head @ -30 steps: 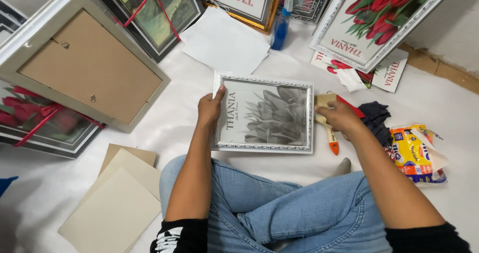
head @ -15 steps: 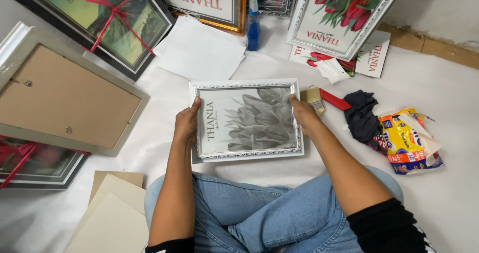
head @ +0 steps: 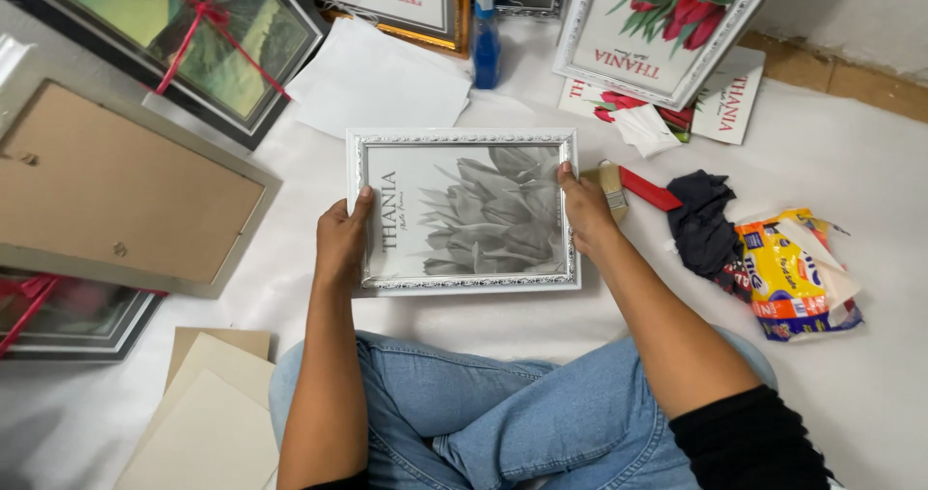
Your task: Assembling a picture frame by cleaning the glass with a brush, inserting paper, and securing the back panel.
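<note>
White picture frame (head: 464, 210) with grey tulip print is held flat above the white floor sheet (head: 870, 161), just ahead of the crossed legs in jeans (head: 503, 422). Left hand (head: 340, 244) is closed on its left edge, thumb on the front; right hand (head: 585, 210) is closed on its right edge. Red-handled paintbrush (head: 633, 186) is seen just beside the right hand, dark cloth (head: 704, 221) and yellow packet (head: 793, 273) further right.

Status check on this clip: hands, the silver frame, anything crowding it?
Left hand and right hand grip the silver picture frame by its sides. Face up, above the lap. Paintbrush beside right hand.
</note>
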